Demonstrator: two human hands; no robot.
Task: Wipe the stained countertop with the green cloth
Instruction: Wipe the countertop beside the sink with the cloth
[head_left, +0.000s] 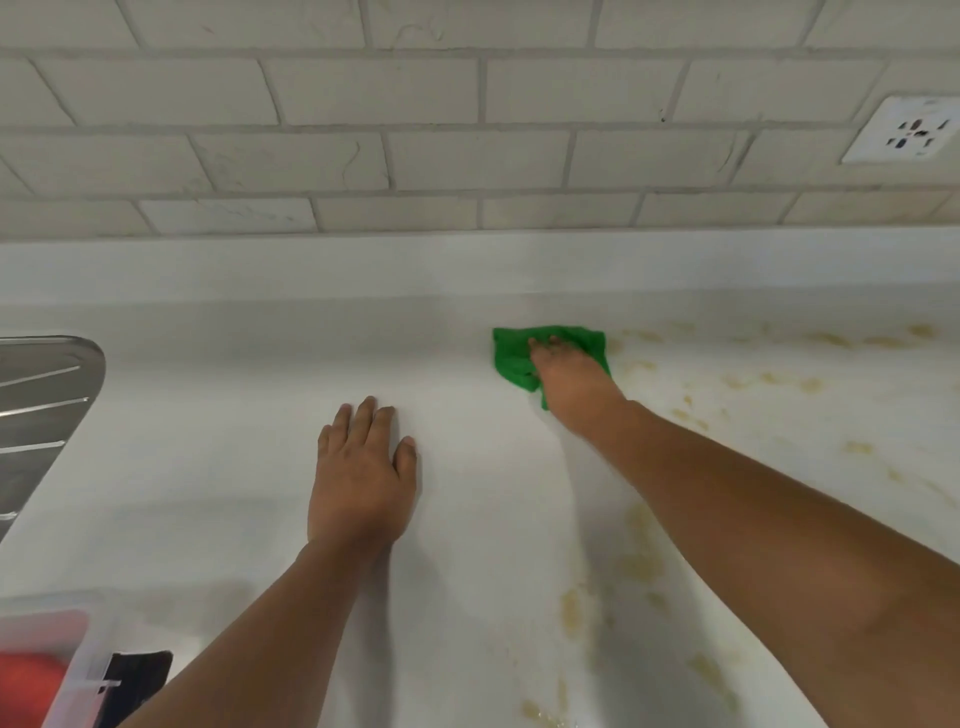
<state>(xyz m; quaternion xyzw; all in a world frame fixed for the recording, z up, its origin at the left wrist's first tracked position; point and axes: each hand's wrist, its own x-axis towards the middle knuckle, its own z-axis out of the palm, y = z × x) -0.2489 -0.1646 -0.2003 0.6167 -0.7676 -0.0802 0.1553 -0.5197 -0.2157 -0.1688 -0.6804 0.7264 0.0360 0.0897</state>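
The white countertop (249, 415) fills the lower view. Yellow-brown stains (769, 379) speckle its right half and run down toward the near edge under my right forearm. A crumpled green cloth (511, 356) lies far back near the raised back ledge. My right hand (566, 374) presses flat on top of the cloth, covering its middle and right part, arm stretched forward. My left hand (361, 478) rests palm down on the bare counter to the left, fingers spread, holding nothing.
A steel sink drainboard (36, 410) sits at the left edge. At the bottom left stands a clear plastic box (57, 670) with something red inside and a black item beside it. A tiled wall with a white socket (909, 130) backs the counter.
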